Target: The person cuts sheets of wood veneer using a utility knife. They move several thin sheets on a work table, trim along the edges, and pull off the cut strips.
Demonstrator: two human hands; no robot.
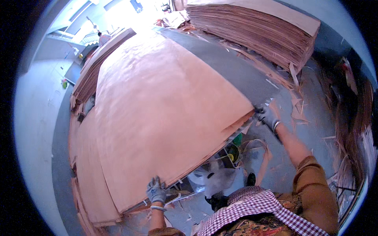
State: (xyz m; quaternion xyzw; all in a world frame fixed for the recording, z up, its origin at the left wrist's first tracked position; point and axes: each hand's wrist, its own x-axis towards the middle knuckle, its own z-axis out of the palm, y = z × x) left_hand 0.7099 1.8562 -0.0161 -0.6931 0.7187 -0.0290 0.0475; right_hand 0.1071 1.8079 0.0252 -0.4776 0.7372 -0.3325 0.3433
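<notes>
A large, thin, pale orange-brown wood veneer sheet (157, 106) lies over a stack of similar sheets in front of me. My left hand (156, 191), in a grey glove, rests at its near edge with the fingers spread on the surface. At the sheet's right corner is my right hand (268, 117), in a grey glove with dark fingertips; its fingers close on the corner, where the edge looks slightly raised. The undersides of both hands are hidden.
A tall veneer stack (252, 33) stands at the far right, and another stack (103, 55) at the far left. More sheets (92, 169) lie along the left side. Veneer scraps (297, 106) litter the grey floor. A clear plastic bag (220, 181) sits below the near edge.
</notes>
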